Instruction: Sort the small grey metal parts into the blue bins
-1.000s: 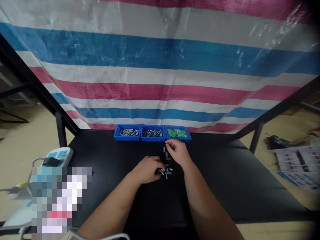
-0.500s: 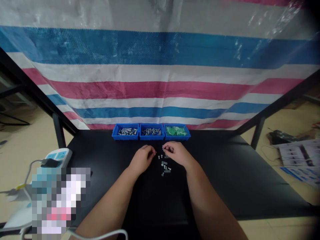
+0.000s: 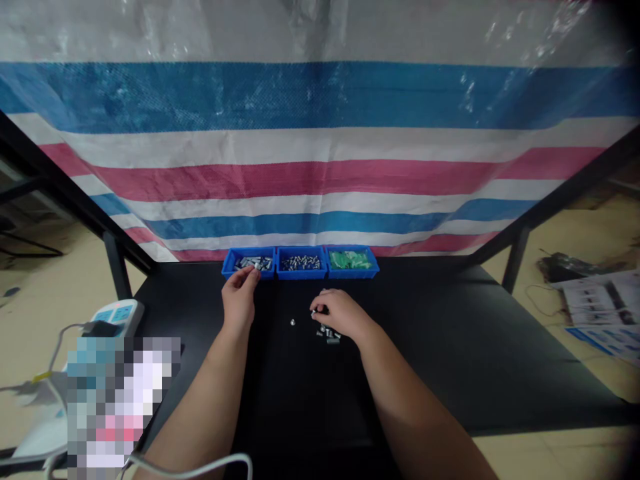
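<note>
Left hand (image 3: 240,298) pinches a small metal part (image 3: 257,265) over the leftmost blue bin (image 3: 249,272). Right hand (image 3: 339,312) curls closed above loose metal parts (image 3: 327,335) on the black surface (image 3: 440,347); any grip there is hidden.

i have three trays (image 3: 301,263) in a row along the table's (image 3: 430,347) far edge, a small pile of metal parts (image 3: 327,333) before them, and a power strip (image 3: 117,317) at lower left.

A black flat-topped work table (image 3: 440,360) — 3 blue plastic trays (image 3: 301,274) in a row along its far edge, a small loose pile of grey metal fittings (image 3: 327,335) near the centre, 1 lone silver fitting (image 3: 293,322) just beside it.
</note>
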`<action>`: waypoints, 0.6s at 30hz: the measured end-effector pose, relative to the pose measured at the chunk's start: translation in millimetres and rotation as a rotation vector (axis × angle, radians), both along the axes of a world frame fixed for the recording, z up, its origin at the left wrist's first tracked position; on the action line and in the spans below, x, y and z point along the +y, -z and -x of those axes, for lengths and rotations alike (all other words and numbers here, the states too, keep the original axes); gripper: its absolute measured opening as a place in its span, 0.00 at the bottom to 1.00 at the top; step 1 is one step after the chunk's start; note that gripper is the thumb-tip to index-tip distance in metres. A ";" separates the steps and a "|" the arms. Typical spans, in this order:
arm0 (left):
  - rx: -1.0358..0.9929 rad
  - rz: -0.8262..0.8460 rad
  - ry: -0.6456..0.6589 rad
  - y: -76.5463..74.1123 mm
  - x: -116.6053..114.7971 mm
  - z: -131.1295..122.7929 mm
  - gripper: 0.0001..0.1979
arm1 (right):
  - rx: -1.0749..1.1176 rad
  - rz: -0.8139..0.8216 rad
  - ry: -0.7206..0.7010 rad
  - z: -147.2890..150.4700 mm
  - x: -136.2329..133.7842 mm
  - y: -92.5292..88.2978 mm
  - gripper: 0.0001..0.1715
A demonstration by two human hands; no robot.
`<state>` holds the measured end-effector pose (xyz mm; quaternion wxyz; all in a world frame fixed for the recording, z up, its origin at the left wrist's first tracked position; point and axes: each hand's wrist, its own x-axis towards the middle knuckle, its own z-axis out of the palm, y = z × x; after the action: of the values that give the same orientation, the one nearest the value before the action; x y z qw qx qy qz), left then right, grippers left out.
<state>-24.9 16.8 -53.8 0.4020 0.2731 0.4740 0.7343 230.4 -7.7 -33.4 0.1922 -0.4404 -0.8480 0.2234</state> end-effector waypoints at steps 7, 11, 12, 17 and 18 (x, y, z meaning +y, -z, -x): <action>-0.070 -0.075 0.001 -6.6 0.5 -0.6 0.22 | 0.082 -0.004 0.054 -0.2 -1.0 -5.6 0.05; -0.018 -0.113 0.072 -10.8 -4.8 -5.4 0.22 | 0.188 -0.013 0.138 -1.9 -1.8 -9.9 0.04; 0.026 -0.111 0.099 -11.8 -6.8 -6.2 0.20 | 0.217 -0.023 0.154 -2.6 -1.5 -10.2 0.04; 0.415 -0.070 0.398 -19.6 -20.9 -10.2 0.12 | 0.351 -0.010 0.199 -7.5 5.0 -2.3 0.02; 0.496 -0.063 0.486 -22.0 -24.3 -11.4 0.12 | 0.371 -0.004 0.220 -8.3 6.9 0.4 0.02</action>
<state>-13.5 -7.4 -31.8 0.4293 0.5604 0.4554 0.5425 238.7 -0.8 -33.8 0.3689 -0.4811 -0.7456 0.2766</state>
